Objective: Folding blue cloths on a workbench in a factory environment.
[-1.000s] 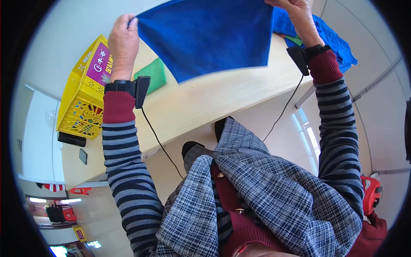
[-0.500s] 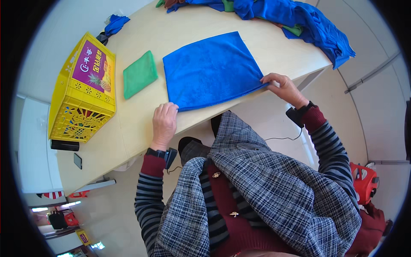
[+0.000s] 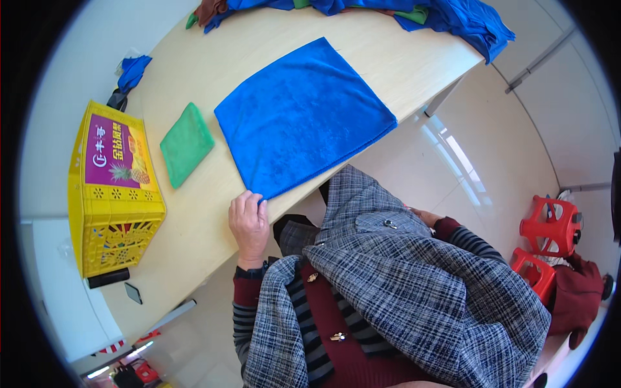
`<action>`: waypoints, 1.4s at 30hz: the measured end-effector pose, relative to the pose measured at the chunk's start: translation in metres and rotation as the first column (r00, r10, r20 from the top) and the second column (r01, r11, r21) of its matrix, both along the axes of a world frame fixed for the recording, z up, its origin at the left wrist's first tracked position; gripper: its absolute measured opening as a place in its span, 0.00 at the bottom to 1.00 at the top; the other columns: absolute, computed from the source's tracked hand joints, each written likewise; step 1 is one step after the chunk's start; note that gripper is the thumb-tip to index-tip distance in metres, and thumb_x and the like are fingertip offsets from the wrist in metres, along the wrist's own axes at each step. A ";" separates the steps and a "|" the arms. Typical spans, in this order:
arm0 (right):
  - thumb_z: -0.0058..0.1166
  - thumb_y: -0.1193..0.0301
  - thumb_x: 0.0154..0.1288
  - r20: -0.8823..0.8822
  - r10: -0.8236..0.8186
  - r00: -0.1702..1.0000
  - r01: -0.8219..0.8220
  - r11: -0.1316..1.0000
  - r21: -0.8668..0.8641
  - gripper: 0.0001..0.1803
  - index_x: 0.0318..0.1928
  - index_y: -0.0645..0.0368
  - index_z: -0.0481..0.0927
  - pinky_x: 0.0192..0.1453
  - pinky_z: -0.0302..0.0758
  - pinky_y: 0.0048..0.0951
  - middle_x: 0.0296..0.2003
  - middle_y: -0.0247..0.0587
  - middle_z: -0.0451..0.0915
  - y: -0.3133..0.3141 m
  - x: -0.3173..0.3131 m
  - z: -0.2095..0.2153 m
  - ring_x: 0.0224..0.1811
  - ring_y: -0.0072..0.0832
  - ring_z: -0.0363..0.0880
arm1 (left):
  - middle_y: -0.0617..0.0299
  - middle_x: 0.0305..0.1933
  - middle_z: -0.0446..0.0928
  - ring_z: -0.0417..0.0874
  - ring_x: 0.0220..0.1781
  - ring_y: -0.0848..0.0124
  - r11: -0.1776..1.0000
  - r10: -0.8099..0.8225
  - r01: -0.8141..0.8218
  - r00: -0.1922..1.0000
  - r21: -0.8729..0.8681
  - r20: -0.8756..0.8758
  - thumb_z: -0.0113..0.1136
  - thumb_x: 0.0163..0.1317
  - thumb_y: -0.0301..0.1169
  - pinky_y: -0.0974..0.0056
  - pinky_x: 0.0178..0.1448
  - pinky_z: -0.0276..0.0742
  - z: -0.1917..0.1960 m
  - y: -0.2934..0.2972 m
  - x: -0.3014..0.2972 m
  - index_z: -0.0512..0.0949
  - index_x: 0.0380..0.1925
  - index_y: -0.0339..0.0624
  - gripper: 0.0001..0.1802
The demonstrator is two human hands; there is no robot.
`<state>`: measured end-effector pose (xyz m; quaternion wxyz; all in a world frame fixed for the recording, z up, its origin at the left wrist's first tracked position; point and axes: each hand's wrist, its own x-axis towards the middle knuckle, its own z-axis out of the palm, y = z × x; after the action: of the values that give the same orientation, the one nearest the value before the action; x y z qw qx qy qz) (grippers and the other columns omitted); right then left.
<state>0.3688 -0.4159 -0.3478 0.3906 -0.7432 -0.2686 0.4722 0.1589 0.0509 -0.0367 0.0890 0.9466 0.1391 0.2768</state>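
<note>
A blue cloth [image 3: 304, 113], folded into a large square, lies flat on the pale wooden table [image 3: 194, 223] along its front edge. My left hand [image 3: 250, 223] pinches the cloth's near left corner between thumb and fingers. Down beside my lap, my right hand [image 3: 427, 218] rests against the grey checked garment [image 3: 388, 252]; its fingers are mostly hidden by the fabric. To the left of the blue cloth sits a smaller folded green cloth [image 3: 187, 145], touched by neither hand.
A yellow plastic crate [image 3: 116, 213] stands at the table's left, with a black cylinder [image 3: 108, 278] and a phone [image 3: 133, 293] by it. Heaped blue, green and brown cloths [image 3: 446, 26] line the far edge. Red stools [image 3: 550, 226] stand on the floor at right.
My right hand has let go of the blue cloth's right corner and dropped to my lap. My left hand keeps its corner. The whole view has turned somewhat.
</note>
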 end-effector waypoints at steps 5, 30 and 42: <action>0.50 0.47 0.75 0.057 -0.220 0.974 0.227 0.925 -0.304 0.31 0.61 0.61 0.76 0.64 0.74 0.38 0.58 0.51 0.80 -0.025 -0.035 -0.015 0.59 0.39 0.79 | 0.50 0.43 0.78 0.80 0.47 0.50 0.999 0.018 -0.018 1.000 -0.026 -0.021 0.66 0.56 0.21 0.51 0.51 0.77 0.000 0.000 -0.001 0.79 0.39 0.37 0.10; 0.39 0.56 0.79 -0.731 -0.680 -0.060 0.998 -0.023 -0.060 0.24 0.64 0.59 0.70 0.54 0.76 0.39 0.46 0.41 0.81 -0.016 0.043 0.053 0.49 0.35 0.80 | 0.48 0.46 0.77 0.77 0.48 0.49 0.996 -0.074 0.068 0.994 -0.064 -0.084 0.63 0.64 0.26 0.48 0.53 0.74 -0.019 0.020 -0.014 0.80 0.43 0.34 0.10; 0.40 0.64 0.71 -0.575 -0.164 -0.801 0.585 -0.011 -0.811 0.14 0.41 0.57 0.77 0.18 0.57 0.32 0.14 0.27 0.59 -0.296 -0.131 0.032 0.12 0.26 0.56 | 0.49 0.47 0.77 0.78 0.47 0.50 0.982 -0.134 0.124 0.989 -0.140 -0.066 0.64 0.64 0.30 0.49 0.51 0.75 -0.033 0.042 -0.020 0.81 0.43 0.35 0.11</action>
<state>0.2373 -0.7123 -0.3156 0.7273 -0.0170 0.6190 0.2960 0.1384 0.0924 -0.0698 0.1657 0.9551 0.0991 0.2247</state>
